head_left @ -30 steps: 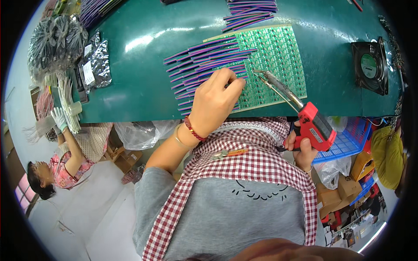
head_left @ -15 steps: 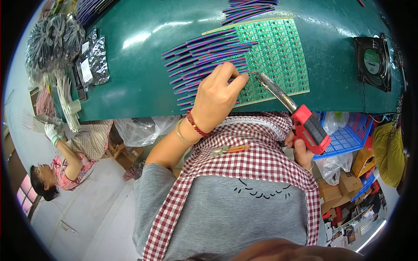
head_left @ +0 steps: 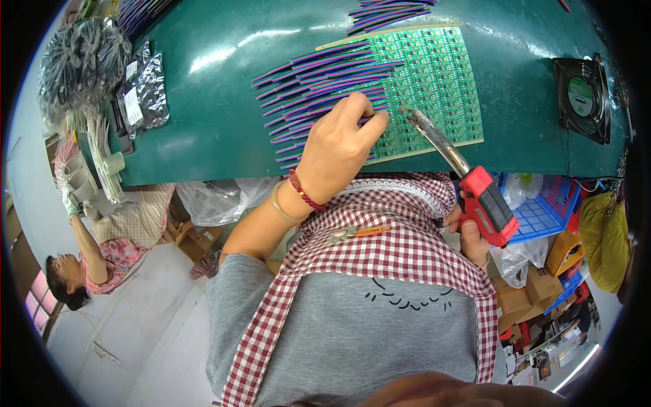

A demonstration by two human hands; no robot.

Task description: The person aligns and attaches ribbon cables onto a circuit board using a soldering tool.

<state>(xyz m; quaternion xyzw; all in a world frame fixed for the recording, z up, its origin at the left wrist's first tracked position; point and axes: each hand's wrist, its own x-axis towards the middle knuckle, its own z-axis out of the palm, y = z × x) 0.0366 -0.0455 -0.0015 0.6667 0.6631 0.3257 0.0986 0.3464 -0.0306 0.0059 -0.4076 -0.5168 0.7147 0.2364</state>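
My left hand (head_left: 341, 141) is closed in a pinch over a green circuit board panel (head_left: 434, 81). A dark, multicoloured ribbon wire (head_left: 365, 121) shows between its thumb and forefinger; the fingertips hide its end. Many such ribbon wires (head_left: 305, 85) lie in overlapping rows across the panel's left side and past its edge. My right hand (head_left: 472, 239) is closed round a red and black soldering gun (head_left: 489, 207), partly hidden behind the handle. The gun's metal barrel slants up and left, its tip (head_left: 405, 110) over the panel, a little right of my left fingertips.
More ribbon wires (head_left: 390, 15) lie at the table's far side. A black fan (head_left: 581, 98) stands at right, above a blue basket (head_left: 542, 210). Bagged wire bundles (head_left: 85, 64) and a silvery bag (head_left: 146, 91) lie at left. A co-worker (head_left: 102, 261) handles pale wires there.
The soldering gun has moved slightly right, its tip drawing away from my left fingertips. My left hand stays nearly in place. The co-worker's gloved hand has moved up and left.
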